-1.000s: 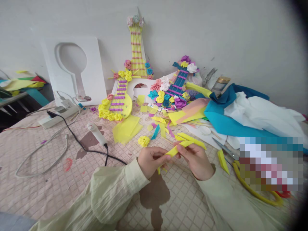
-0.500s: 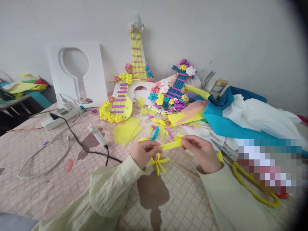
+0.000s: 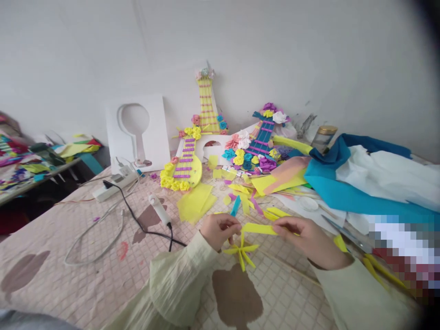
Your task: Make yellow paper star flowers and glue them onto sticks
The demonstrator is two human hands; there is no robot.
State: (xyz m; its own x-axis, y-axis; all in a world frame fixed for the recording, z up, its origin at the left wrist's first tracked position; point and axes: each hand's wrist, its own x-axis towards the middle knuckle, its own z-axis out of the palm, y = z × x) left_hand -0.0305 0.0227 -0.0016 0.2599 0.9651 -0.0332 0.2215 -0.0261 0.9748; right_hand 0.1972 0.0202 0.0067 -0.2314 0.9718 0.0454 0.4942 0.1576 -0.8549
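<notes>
A yellow paper strip [image 3: 260, 228] is stretched sideways between my hands, above the tabletop. Its right end is pinched by my right hand [image 3: 311, 238]. My left hand [image 3: 219, 230] has its fingers pressed together at the strip's left end. Just below, a yellow star-like piece [image 3: 242, 250] with several narrow arms rests on the table. Behind my hands lie yellow sheets [image 3: 195, 203], a blue strip [image 3: 235, 206] and loose yellow and purple scraps.
Flower-trimmed guitar shapes [image 3: 188, 160] and a white board [image 3: 113, 133] with a cutout stand by the wall. A white glue gun [image 3: 159, 209] with a black cord and a power strip [image 3: 115, 184] lie left; scissors [image 3: 347, 233], blue fabric [image 3: 343, 192] and a jar [image 3: 324, 137] are right.
The view has shifted, so the table's contents appear lower and farther right. My right hand has moved a little away from my left, and more of the strip shows between them.
</notes>
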